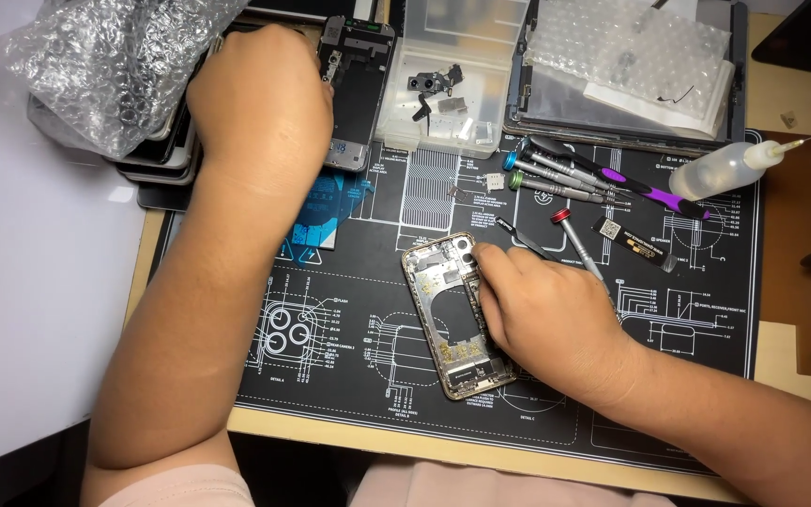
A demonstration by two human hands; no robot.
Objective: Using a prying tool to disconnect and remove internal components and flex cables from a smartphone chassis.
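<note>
An opened phone frame (443,324) with gold edges lies on the black work mat (349,366), its inner parts exposed. My right hand (546,314) rests on its right side and grips it, fingertips over the upper edge. My left hand (260,99) reaches to the far left of the mat, by a dark phone panel (357,89) lying face down; what the fingers hold is hidden under the hand. A blue adhesive sheet (326,211) lies under my left wrist.
A clear parts tray (448,84) with small dark parts sits at the back. Several screwdrivers (565,178) and tweezers (518,235) lie right of centre. A squeeze bottle (720,169), bubble wrap (110,66) and a tablet (631,70) ring the mat.
</note>
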